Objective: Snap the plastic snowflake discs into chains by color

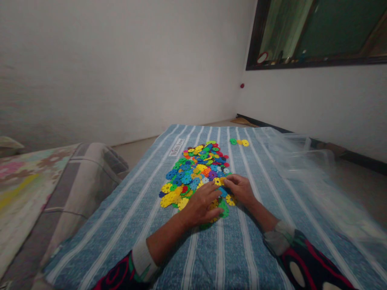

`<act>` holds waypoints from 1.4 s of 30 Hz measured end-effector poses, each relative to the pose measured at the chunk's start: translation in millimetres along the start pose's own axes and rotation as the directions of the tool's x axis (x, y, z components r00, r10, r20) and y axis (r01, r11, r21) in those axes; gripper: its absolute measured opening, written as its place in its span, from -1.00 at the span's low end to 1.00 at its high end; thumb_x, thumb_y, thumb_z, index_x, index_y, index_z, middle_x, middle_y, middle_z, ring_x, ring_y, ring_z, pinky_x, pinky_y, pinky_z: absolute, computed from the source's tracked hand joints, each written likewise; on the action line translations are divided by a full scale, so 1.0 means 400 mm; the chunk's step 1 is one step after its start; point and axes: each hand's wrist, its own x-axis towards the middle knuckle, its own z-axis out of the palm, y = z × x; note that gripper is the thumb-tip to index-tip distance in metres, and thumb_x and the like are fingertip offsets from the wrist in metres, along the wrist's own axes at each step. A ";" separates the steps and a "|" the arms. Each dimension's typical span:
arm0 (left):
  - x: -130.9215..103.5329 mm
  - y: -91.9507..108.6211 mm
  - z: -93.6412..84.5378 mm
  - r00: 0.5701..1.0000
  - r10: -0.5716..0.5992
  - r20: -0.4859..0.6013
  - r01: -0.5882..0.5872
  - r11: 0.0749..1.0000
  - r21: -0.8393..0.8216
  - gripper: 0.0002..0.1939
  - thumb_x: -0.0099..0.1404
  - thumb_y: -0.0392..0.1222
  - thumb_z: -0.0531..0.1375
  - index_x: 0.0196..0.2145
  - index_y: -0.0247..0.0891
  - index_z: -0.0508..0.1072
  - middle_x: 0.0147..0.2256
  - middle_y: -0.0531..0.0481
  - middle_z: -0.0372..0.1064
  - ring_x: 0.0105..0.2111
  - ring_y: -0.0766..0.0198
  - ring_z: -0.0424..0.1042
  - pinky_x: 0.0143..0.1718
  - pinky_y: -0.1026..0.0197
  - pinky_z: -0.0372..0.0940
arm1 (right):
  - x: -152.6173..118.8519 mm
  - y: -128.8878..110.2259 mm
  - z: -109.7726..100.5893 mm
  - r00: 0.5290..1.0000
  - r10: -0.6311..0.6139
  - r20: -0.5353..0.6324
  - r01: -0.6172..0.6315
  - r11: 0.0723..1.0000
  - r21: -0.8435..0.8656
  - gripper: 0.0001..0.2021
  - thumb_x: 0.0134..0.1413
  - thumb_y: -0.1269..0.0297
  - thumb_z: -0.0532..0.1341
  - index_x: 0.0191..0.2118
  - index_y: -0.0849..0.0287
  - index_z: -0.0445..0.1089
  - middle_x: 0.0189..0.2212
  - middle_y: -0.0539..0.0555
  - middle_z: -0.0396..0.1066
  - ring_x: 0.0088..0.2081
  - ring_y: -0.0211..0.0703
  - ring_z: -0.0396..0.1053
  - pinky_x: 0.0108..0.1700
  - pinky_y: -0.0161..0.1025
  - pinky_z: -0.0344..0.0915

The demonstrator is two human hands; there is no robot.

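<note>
Yellow disc sits pinched in the right grip, left grip spread over piled discs.

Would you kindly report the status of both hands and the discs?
Left hand over the disc pile, hiding part of it. Right hand at a yellow disc. Three discs lie apart.

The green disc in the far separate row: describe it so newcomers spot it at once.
On the blue striped cloth, find the colourful heap. Right of its far end lies a separate row. Leftmost is the green disc; its neighbours are an orange disc and a yellow disc.
</note>
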 end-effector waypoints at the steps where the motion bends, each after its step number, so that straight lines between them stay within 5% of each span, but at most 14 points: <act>1: -0.013 0.013 0.002 0.998 0.045 0.050 -0.046 0.999 0.027 -0.51 0.23 0.04 0.20 0.05 -0.25 0.37 0.14 -0.24 0.29 0.24 -0.03 0.13 0.24 -0.10 0.06 | 0.001 -0.003 -0.001 1.000 0.019 -0.020 -0.019 1.000 0.022 -0.75 -0.07 0.08 0.28 -0.45 0.20 0.47 -0.55 -0.01 0.43 -0.49 -0.24 0.34 -0.42 -0.31 0.30; 7: -0.055 0.048 0.004 0.969 0.074 0.237 -0.118 0.976 0.180 -0.58 0.38 0.01 0.05 0.14 -0.14 0.29 0.21 -0.13 0.23 0.26 0.00 0.10 0.27 -0.18 -0.09 | 0.003 -0.006 -0.005 0.995 0.070 -0.066 -0.063 0.993 0.104 -0.70 -0.12 0.03 0.32 -0.46 0.21 0.47 -0.56 0.00 0.44 -0.50 -0.23 0.36 -0.44 -0.30 0.31; 15: 0.002 -0.028 -0.013 0.965 0.083 0.250 -0.150 0.953 0.263 -0.62 0.40 -0.01 0.01 0.11 -0.14 0.30 0.12 -0.12 0.32 0.24 0.00 0.11 0.25 -0.17 -0.11 | 0.004 0.004 -0.004 0.995 0.079 -0.067 -0.070 0.990 0.127 -0.71 -0.14 0.04 0.33 -0.46 0.20 0.46 -0.56 -0.01 0.44 -0.50 -0.22 0.38 -0.42 -0.29 0.32; 27: 0.094 -0.166 -0.027 0.988 0.024 0.152 -0.072 0.945 0.319 -0.66 0.39 -0.03 0.03 0.03 -0.17 0.40 0.13 -0.13 0.32 0.24 0.05 0.11 0.24 -0.15 -0.07 | 0.007 0.006 -0.007 0.994 0.067 -0.091 -0.059 0.994 0.088 -0.71 -0.12 0.03 0.31 -0.46 0.19 0.46 -0.55 0.01 0.46 -0.49 -0.20 0.40 -0.42 -0.28 0.34; 32: 0.132 -0.204 -0.025 0.994 -0.081 0.078 0.049 0.936 0.348 -0.67 0.39 -0.04 0.03 0.02 -0.19 0.40 0.11 -0.11 0.34 0.20 0.06 0.17 0.21 -0.11 -0.02 | 0.011 0.011 -0.010 0.991 0.077 -0.107 -0.066 0.993 0.101 -0.72 -0.13 0.04 0.32 -0.47 0.20 0.46 -0.57 0.00 0.45 -0.51 -0.21 0.39 -0.43 -0.30 0.32; 39: 0.164 -0.199 -0.029 0.950 -0.266 -0.163 0.307 0.888 0.343 -0.76 0.32 -0.09 0.10 -0.21 -0.26 0.48 -0.03 -0.20 0.42 0.07 0.02 0.30 0.05 -0.03 0.15 | 0.011 0.003 -0.004 0.989 0.114 -0.090 -0.099 0.983 0.154 -0.73 -0.14 0.06 0.32 -0.49 0.19 0.43 -0.59 -0.01 0.43 -0.55 -0.24 0.35 -0.48 -0.32 0.29; 42: 0.168 -0.162 -0.015 0.945 -0.262 -0.196 0.316 0.886 0.340 -0.79 0.30 -0.14 0.11 -0.19 -0.26 0.47 -0.04 -0.23 0.42 0.05 -0.02 0.30 0.06 -0.10 0.14 | 0.014 0.007 -0.002 0.988 0.123 -0.089 -0.108 0.982 0.152 -0.73 -0.14 0.07 0.32 -0.48 0.20 0.44 -0.58 -0.01 0.44 -0.53 -0.23 0.36 -0.47 -0.32 0.29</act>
